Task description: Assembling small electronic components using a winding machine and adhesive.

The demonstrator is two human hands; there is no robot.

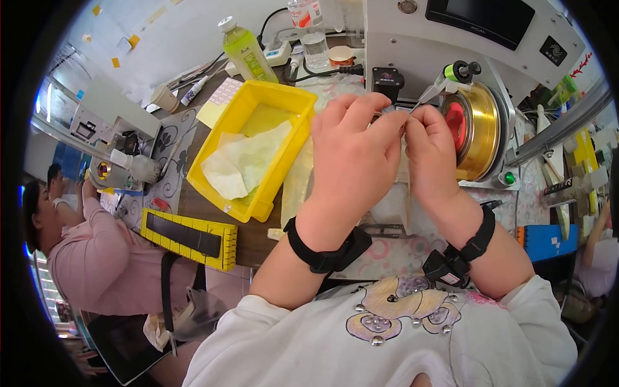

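Observation:
My left hand (358,155) is raised over the table with thumb and fingers pinched together. Close beside it, my right hand (431,151) also pinches, its fingertips nearly meeting the left ones. Whatever lies between the fingertips is too small and covered to make out. A thin tapered tip with a green-banded holder (442,80) slants down to just above the fingertips. To the right of my right hand stands a large gold-coloured spool (489,129) with a red centre (455,126), mounted on a white machine (412,39) with a dark screen (480,20).
Left of my hands, a yellow tray (304,103) holds crumpled white tissue (242,164). A yellow block with a black strip (184,233) lies at the table's edge. Behind stand a green bottle (246,51) and a clear bottle (314,45). A person in pink (97,251) sits at left.

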